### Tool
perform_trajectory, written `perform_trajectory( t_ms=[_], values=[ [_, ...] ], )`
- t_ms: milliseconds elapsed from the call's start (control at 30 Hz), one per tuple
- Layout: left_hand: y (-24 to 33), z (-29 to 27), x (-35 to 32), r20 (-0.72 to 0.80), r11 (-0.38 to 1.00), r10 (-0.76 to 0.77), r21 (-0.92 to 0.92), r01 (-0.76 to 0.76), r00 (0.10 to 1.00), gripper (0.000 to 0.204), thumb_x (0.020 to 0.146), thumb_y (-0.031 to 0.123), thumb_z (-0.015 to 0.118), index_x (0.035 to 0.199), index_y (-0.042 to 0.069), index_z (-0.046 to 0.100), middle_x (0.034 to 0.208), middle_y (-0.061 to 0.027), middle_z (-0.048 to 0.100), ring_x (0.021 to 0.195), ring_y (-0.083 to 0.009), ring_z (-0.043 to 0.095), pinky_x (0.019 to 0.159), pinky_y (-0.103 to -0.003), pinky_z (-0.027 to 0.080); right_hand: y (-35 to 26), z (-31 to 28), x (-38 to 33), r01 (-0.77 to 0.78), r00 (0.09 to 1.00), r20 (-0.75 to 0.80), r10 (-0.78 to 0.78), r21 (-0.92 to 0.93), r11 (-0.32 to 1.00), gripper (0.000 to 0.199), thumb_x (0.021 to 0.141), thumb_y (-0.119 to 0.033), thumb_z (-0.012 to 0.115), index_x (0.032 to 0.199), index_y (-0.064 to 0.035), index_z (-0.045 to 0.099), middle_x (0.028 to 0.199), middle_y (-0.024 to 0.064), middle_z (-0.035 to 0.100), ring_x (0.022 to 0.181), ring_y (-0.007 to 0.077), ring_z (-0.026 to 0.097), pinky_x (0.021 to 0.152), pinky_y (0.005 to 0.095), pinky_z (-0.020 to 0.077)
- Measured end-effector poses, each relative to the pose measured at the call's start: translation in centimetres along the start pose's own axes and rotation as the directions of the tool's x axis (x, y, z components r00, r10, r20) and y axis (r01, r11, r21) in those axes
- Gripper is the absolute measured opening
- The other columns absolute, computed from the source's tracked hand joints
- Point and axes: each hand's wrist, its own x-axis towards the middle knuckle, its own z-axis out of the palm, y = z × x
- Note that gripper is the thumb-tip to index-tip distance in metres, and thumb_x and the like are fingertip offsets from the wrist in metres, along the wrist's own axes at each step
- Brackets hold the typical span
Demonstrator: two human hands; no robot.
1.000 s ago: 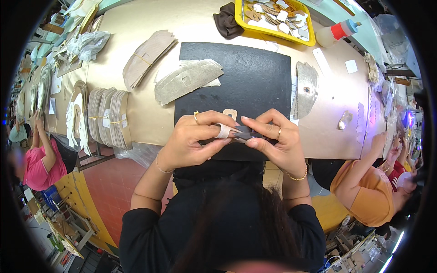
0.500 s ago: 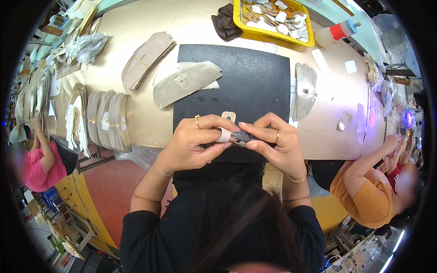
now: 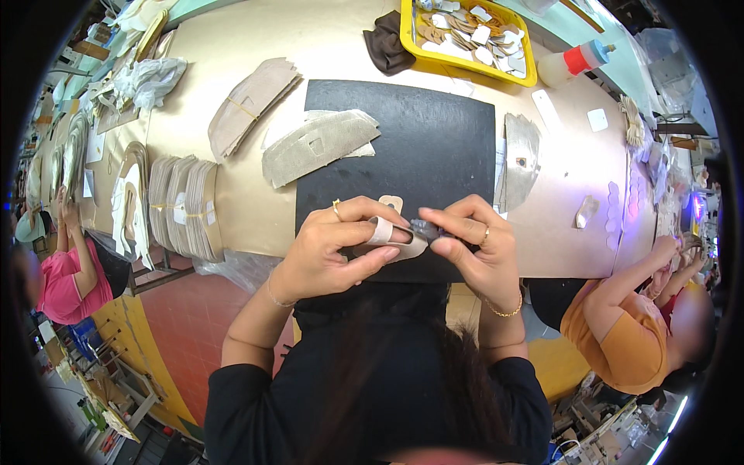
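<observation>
My left hand (image 3: 322, 244) pinches a pale beige material piece (image 3: 417, 249), curled round its fingers with a slot-like opening facing up. Close by on the right, my right hand (image 3: 484, 240) grips a small dark, slim object (image 3: 425, 228) between thumb and fingers; blur hides its exact kind. Its tip lies at the right edge of the beige piece. Just beyond my fingers, a small tan tab (image 3: 392, 201) with a dark hole rests on the black mat (image 3: 434, 147). Farther up the mat lies a stack of silvery-grey cut pieces (image 3: 325, 143), each with a small rectangular cutout.
A yellow tray (image 3: 465, 68) of small cut pieces stands at the back, beside a brown cloth (image 3: 387, 45) and a red-banded bottle (image 3: 573, 63). Tied bundles (image 3: 182, 205) sit left; grey pieces (image 3: 521, 159) lie right. Two co-workers (image 3: 620, 329) (image 3: 77, 283) flank me.
My right hand has drawn slightly right and up, pulling the dark object away from the beige piece. The opening in that piece now shows, and it tilts down to the right.
</observation>
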Motion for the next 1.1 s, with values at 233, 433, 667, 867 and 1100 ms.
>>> perform_trajectory(
  t_ms=[233,433,667,867,1100],
  values=[
    [0.0,-0.2,0.0,-0.009,0.985,-0.113,-0.131,0.111,0.994,0.016,0.088,0.009,0.076,0.099,-0.002,0.077,0.110,-0.0094,0.068,0.101,-0.0192,0.065,0.088,-0.031,0.051,-0.9,-0.1,-0.2,0.086,0.996,0.006,-0.086,-0.190,0.978,0.046,0.077,-0.017,0.087,0.120,-0.0081,0.075,0.087,0.0053,0.060,0.069,0.0157,0.059,0.059,0.0273,0.0486],
    [0.3,-0.1,-0.4,0.021,0.966,-0.167,-0.198,0.167,0.986,0.019,0.092,0.014,0.075,0.101,-0.003,0.076,0.113,-0.0079,0.064,0.105,-0.0197,0.062,0.090,-0.032,0.049,-1.0,-0.1,0.1,0.117,0.993,-0.002,-0.119,-0.189,0.975,0.038,0.076,-0.016,0.087,0.112,-0.0073,0.077,0.085,0.0051,0.061,0.067,0.0160,0.062,0.057,0.0288,0.0500],
    [0.1,0.4,-0.3,-0.001,0.954,-0.159,-0.256,0.153,0.987,0.017,0.090,0.013,0.076,0.098,-0.003,0.077,0.110,-0.0098,0.066,0.097,-0.0162,0.062,0.084,-0.029,0.050,-0.9,-0.5,0.2,0.192,0.981,0.031,-0.189,-0.197,0.962,0.035,0.075,-0.013,0.087,0.109,-0.0065,0.078,0.083,0.0049,0.062,0.064,0.0166,0.063,0.055,0.0296,0.0512],
    [0.2,0.5,-0.5,0.017,0.944,-0.183,-0.276,0.181,0.983,0.019,0.090,0.015,0.076,0.099,-0.002,0.077,0.112,-0.0100,0.066,0.098,-0.0163,0.062,0.085,-0.029,0.050,-1.0,-0.4,0.0,0.187,0.982,0.010,-0.189,-0.190,0.964,0.033,0.077,-0.011,0.086,0.109,-0.0071,0.078,0.083,0.0045,0.063,0.064,0.0162,0.063,0.055,0.0292,0.0510],
    [0.4,0.4,-0.7,0.024,0.948,-0.195,-0.253,0.195,0.981,0.020,0.090,0.014,0.076,0.100,-0.003,0.077,0.112,-0.0098,0.066,0.100,-0.0167,0.061,0.087,-0.030,0.050,-1.1,-0.2,0.1,0.179,0.984,0.020,-0.179,-0.182,0.967,0.031,0.078,-0.009,0.085,0.107,-0.0075,0.078,0.086,0.0057,0.064,0.067,0.0180,0.064,0.057,0.0302,0.0516]
  ],
)
